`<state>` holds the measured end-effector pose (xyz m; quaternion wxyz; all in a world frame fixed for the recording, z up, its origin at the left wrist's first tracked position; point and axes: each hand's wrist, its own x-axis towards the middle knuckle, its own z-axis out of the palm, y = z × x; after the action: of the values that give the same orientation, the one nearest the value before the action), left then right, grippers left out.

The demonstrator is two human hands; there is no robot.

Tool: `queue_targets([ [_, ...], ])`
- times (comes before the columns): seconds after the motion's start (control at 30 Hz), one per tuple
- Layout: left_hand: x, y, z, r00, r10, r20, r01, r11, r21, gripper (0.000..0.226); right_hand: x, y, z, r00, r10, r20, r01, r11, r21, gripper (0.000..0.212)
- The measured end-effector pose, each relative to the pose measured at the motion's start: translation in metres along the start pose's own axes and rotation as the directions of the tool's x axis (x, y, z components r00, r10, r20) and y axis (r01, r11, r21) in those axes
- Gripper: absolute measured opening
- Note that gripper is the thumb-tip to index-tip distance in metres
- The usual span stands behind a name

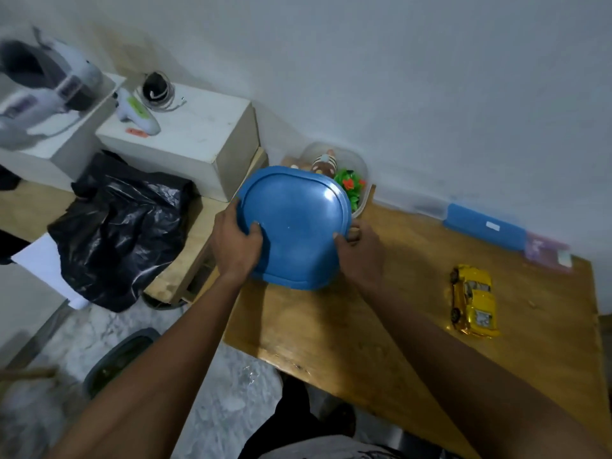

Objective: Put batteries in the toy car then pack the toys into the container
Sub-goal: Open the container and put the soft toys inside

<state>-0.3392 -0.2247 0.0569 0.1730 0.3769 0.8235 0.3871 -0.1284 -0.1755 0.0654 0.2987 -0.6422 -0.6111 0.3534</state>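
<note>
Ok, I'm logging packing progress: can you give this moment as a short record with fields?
lid: blue, held tilted, not seated
left hand: grips the lid's left edge
right hand: grips the lid's right edge
container: clear, open, partly hidden behind the lid
inside: green toy, striped toy
car: yellow, on the table, outside the container

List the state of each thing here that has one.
Container, partly uncovered, toys inside.
Lid, held tilted, not seated.
Car, on the table, outside the container.
Left hand, grips the lid's left edge.
Right hand, grips the lid's right edge.
Bag, crumpled.
</note>
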Motion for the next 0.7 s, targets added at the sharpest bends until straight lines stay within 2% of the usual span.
queue_targets([
  [0.13, 0.039, 0.032, 0.019, 0.993, 0.086, 0.08, -0.088, 0.996, 0.026, 0.057, 0.041, -0.008, -0.018, 0.995, 0.03, -0.097, -0.032, 0.999, -0.011, 0.017],
  [0.3, 0.092, 0.053, 0.048, 0.971, 0.154, 0.183, -0.165, 0.986, 0.041, 0.053, 0.087, -0.009, -0.022, 0.992, 0.041, -0.122, -0.045, 0.998, -0.033, 0.022],
  [0.4, 0.115, 0.063, 0.064, 0.956, 0.204, 0.209, -0.224, 0.971, 0.081, 0.044, 0.113, -0.006, -0.011, 0.987, 0.106, -0.122, -0.113, 0.992, -0.052, 0.018],
  [0.47, 0.127, 0.068, 0.074, 0.95, 0.229, 0.213, -0.252, 0.964, 0.09, 0.037, 0.128, -0.002, -0.002, 0.978, 0.157, -0.137, -0.169, 0.982, -0.079, 0.025],
  [0.6, 0.145, 0.068, 0.088, 0.964, 0.204, 0.171, -0.219, 0.973, 0.073, 0.036, 0.144, -0.004, 0.011, 0.967, 0.216, -0.132, -0.229, 0.968, -0.099, 0.028],
  [0.7, 0.152, 0.058, 0.094, 0.963, 0.2, 0.182, -0.206, 0.979, 0.012, 0.04, 0.145, -0.006, 0.022, 0.958, 0.256, -0.128, -0.269, 0.959, -0.092, 0.038],
])
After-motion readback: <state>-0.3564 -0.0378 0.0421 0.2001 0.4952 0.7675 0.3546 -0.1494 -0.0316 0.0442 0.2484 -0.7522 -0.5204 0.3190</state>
